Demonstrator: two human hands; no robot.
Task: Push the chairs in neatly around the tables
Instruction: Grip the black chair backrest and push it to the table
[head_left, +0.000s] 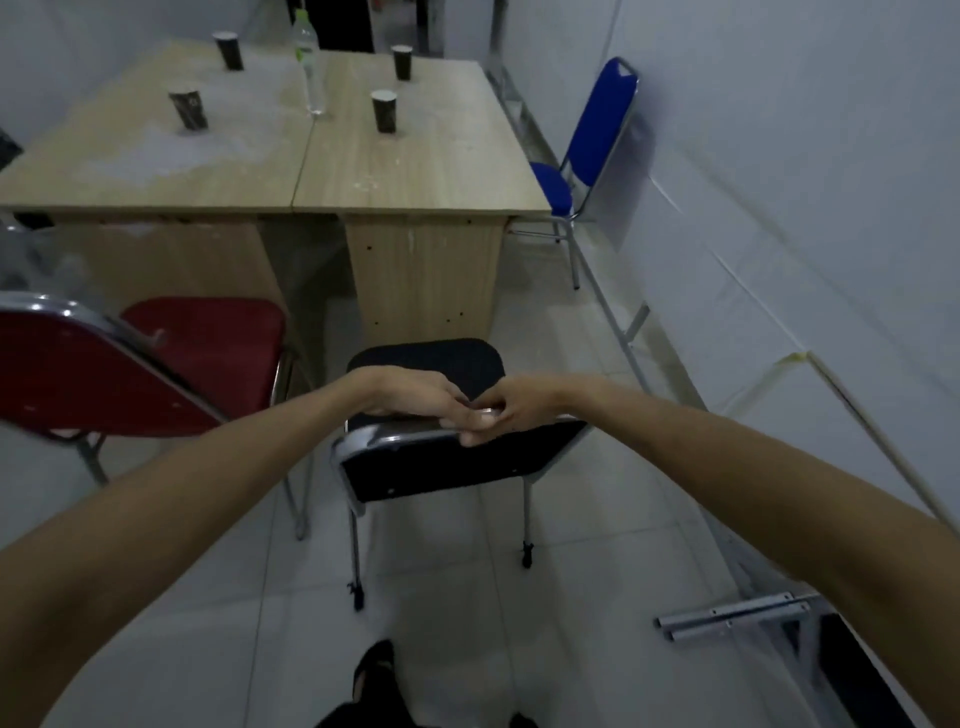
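A black chair (441, 467) with a chrome frame stands in front of me, its seat pointing at the right-hand wooden table (415, 171). My left hand (415, 400) and my right hand (506, 408) meet at the middle of its backrest top, both gripping the rail. The seat's front edge lies just short of the table's panel leg. A red chair (156, 364) stands to the left, angled, a little back from the left table (156, 156). A blue chair (592, 150) sits at the right side of the tables, its seat partly under the top.
Several dark paper cups (385, 111) and a clear water bottle (310, 62) stand on the tables. A white wall runs along the right with metal poles (732, 618) lying on the tiled floor at its foot. My foot (374, 670) shows at the bottom.
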